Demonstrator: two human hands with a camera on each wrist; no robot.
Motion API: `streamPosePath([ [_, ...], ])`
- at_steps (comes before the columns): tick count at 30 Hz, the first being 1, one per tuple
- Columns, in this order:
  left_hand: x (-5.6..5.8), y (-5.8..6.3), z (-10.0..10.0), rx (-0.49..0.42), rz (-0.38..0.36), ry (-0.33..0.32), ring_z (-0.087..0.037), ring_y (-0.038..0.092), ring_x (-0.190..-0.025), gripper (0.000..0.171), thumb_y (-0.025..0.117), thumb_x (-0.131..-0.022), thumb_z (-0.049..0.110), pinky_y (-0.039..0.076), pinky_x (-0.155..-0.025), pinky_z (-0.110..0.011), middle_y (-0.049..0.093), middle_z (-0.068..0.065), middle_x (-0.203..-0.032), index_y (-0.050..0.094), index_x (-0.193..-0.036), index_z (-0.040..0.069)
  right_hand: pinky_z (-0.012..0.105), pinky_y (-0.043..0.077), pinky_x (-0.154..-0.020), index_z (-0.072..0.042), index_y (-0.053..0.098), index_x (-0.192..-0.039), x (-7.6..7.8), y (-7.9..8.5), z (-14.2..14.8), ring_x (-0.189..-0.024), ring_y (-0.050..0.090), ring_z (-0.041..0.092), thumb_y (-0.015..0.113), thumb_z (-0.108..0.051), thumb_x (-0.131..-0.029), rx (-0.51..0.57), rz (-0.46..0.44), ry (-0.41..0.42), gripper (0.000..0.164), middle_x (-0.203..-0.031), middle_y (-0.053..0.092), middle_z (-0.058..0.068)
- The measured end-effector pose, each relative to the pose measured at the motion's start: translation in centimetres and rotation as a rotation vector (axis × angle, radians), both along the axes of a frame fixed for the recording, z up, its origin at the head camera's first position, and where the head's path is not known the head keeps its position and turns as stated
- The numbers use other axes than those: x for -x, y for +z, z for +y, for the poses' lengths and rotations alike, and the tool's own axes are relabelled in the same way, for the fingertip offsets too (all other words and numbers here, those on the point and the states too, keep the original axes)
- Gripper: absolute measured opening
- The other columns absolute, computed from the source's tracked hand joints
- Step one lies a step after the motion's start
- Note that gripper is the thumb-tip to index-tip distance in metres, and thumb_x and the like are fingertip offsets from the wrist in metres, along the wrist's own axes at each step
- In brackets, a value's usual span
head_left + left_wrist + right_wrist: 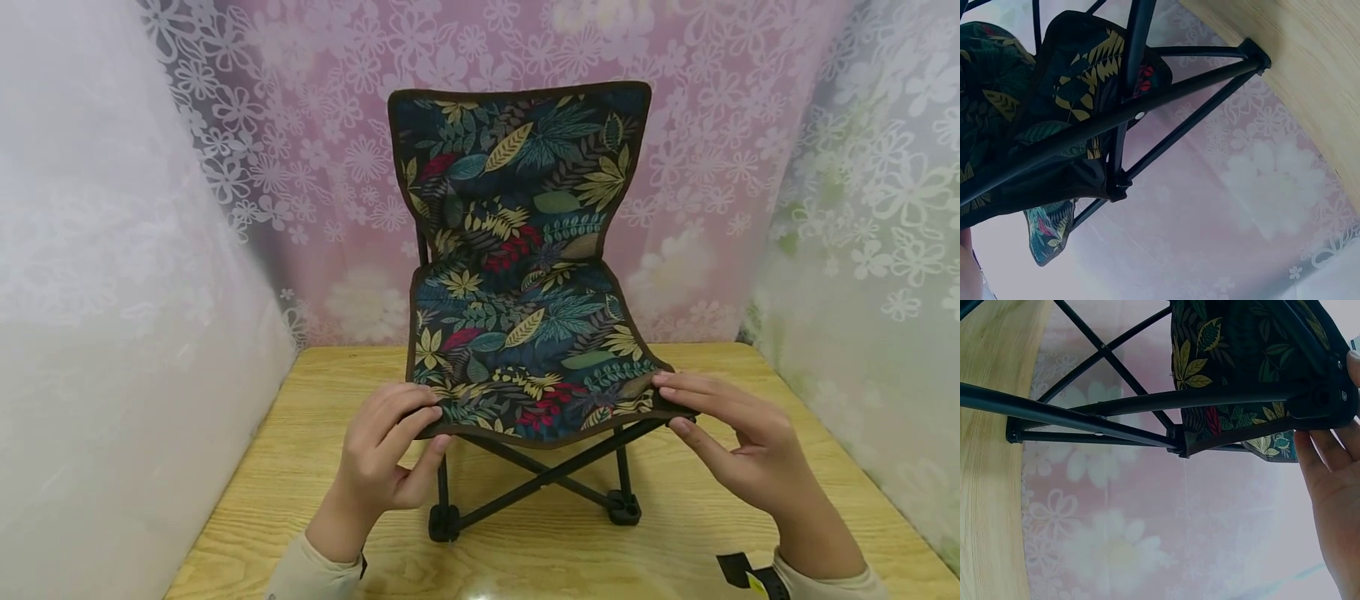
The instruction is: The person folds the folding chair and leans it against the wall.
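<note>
A small folding chair (517, 333) with dark leaf-print fabric and black crossed legs stands unfolded and upright in the head view. My left hand (390, 450) grips the seat's front left corner, fingers on top and thumb at the front edge. At the front right corner, my right hand (738, 442) pinches the seat between fingers and thumb. The left wrist view shows the chair's leg tubes (1185, 94) and only a sliver of the left hand (969, 269). In the right wrist view, the right hand (1341, 481) touches the black corner fitting (1322, 403).
Beneath the chair is a wood-grain table (337, 533). A pink floral curtain (322, 167) hangs behind it, with pale sheets (112, 333) at the left and floral ones (877, 250) at the right. A black strap (750, 575) is at the right wrist.
</note>
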State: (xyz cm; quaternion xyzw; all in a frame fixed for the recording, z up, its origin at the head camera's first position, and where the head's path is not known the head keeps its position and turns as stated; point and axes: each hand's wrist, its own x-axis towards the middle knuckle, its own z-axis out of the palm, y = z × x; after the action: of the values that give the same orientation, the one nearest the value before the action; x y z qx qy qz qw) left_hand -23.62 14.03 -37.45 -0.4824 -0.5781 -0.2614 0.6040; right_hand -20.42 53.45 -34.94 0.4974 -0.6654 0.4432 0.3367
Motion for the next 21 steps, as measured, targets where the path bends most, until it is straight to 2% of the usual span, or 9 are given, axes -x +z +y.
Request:
streamPosePath([
  [9,-0.27,0.19,-0.06,0.001,0.075,0.063,-0.035,0.076,-0.081,0.031,0.067,-0.104,0.019,0.065,-0.077,-0.043,0.077,-0.022,-0.091,0.079,-0.091,-0.006,0.021,0.048,-0.113,0.024,0.071,-0.11,-0.23,-0.06,-0.01,-0.134,0.066,0.019,0.074,-0.008,-0.1,-0.026,0.043,-0.068,0.034,-0.131,0.074,0.022],
  [21,-0.29,0.3,0.18,-0.025,0.093,0.084,-0.034,0.077,-0.079,0.028,0.069,-0.103,0.015,0.066,-0.076,-0.042,0.077,-0.021,-0.088,0.08,-0.089,-0.006,0.022,0.048,-0.114,0.023,0.072,-0.107,-0.11,-0.22,-0.36,-0.132,0.068,0.017,0.074,-0.006,-0.1,-0.002,0.041,-0.09,0.03,-0.127,0.075,0.022],
])
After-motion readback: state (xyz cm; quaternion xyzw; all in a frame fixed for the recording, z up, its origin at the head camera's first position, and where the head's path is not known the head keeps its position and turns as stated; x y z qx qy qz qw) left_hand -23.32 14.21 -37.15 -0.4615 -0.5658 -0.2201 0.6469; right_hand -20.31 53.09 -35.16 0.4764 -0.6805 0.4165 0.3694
